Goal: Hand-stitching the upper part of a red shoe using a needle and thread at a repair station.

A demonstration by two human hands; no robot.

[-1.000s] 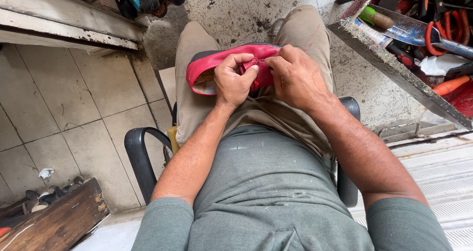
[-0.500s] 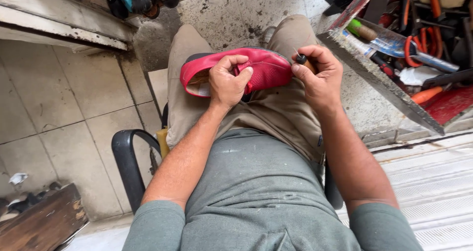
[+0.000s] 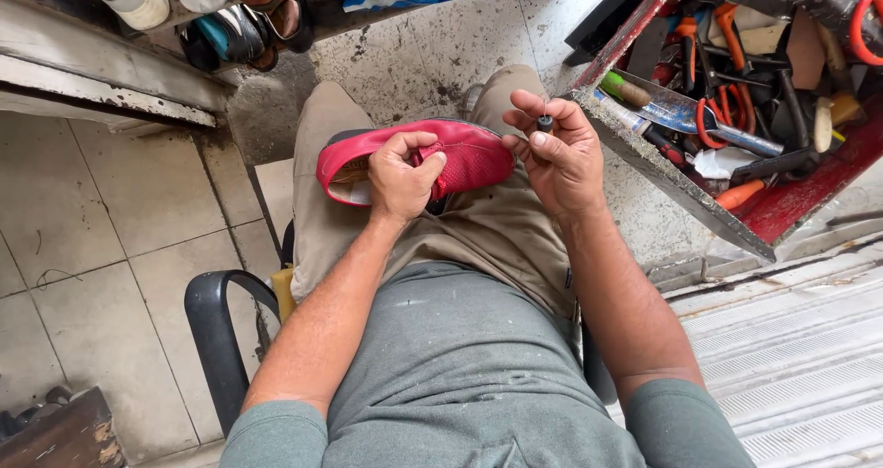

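Red shoe (image 3: 460, 155) clenched steady in left hand (image 3: 402, 176) on lap; right hand (image 3: 558, 151) fingers (image 3: 538, 109) pinching small dark awl handle (image 3: 544, 122). Best keep thread taut, shoe pinned firm.

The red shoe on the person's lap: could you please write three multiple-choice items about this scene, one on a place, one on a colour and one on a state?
1. Where does the red shoe lie?
A. across the person's thighs
B. in the tool tray
C. on the tiled floor

2. What colour are the person's trousers?
A. black
B. beige
C. blue

3. What is the right hand doing?
A. resting flat on the knee
B. gripping a hammer
C. pinching a small dark tool in its fingertips

Answers:
1. A, since the shoe lies sideways over both thighs, with the left hand gripping its upper.
2. B, as the cloth under the shoe is beige.
3. C, because the thumb and fingertips close on a small dark tool held just beside the shoe's end; what kind of tool it is cannot be told.
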